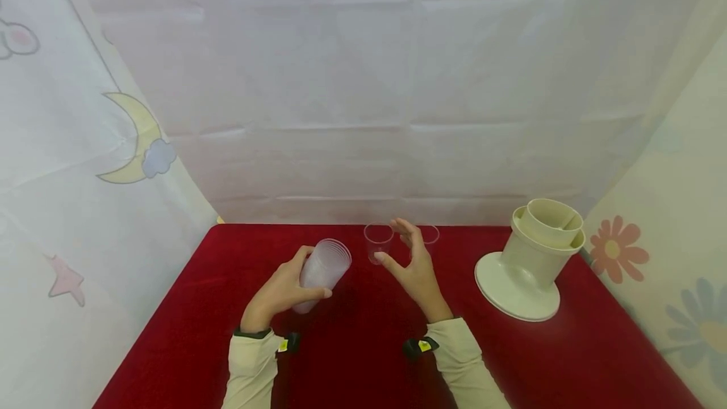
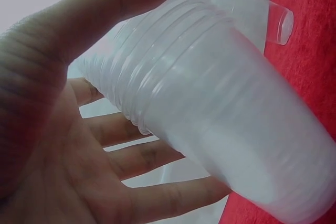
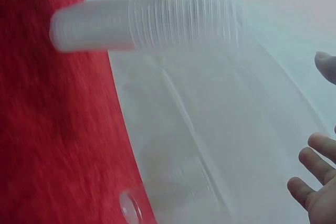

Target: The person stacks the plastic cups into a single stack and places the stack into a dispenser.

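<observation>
My left hand (image 1: 279, 290) grips a tilted stack of nested clear plastic cups (image 1: 327, 268), with thumb and fingers on opposite sides. Their ridged rims show close up in the left wrist view, where the stack (image 2: 231, 108) slants across the palm. My right hand (image 1: 419, 275) is raised to the right of the stack, thumb and fingers spread apart with nothing between them. Just beyond its thumb, a single clear cup (image 1: 378, 238) stands upright on the red cloth. Another clear cup (image 1: 431, 233) is partly hidden behind the right fingers.
A cream plastic stand (image 1: 519, 276) with a round base and wide tubular openings is at the right of the red-covered table (image 1: 352, 365). A pale sheet (image 1: 352, 169) hangs along the back edge, with printed sheets (image 1: 62, 219) on both sides.
</observation>
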Motion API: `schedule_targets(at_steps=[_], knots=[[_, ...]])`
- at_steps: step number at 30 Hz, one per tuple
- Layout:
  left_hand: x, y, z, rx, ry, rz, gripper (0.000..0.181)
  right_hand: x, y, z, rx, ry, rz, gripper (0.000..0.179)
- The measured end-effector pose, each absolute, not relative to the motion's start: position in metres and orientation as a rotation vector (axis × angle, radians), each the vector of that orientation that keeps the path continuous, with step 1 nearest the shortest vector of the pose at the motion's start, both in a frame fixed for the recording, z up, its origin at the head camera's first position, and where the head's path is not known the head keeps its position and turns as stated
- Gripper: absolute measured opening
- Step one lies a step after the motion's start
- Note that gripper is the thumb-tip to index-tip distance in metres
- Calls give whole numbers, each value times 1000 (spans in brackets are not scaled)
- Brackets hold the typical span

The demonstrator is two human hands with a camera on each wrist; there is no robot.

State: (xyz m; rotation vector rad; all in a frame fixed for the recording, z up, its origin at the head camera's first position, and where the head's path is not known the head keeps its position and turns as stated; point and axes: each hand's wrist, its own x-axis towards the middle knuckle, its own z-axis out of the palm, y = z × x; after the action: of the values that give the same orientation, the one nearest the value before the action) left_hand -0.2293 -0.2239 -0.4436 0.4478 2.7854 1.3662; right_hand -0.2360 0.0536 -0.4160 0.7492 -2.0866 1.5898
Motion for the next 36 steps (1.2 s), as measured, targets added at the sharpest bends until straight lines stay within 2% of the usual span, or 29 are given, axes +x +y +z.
schedule_targets(at_steps=[5, 12, 36], knots=[[-231, -222, -444, 433, 2781, 1376, 83, -248, 68, -424, 666, -2088, 1550, 73], [-223, -225, -449, 413, 2781, 1376, 82, -274, 95, -457, 528, -2090, 1560, 77], [-233, -222, -446, 487, 2798, 1371, 83, -311, 145, -469, 388, -2154, 1523, 83]])
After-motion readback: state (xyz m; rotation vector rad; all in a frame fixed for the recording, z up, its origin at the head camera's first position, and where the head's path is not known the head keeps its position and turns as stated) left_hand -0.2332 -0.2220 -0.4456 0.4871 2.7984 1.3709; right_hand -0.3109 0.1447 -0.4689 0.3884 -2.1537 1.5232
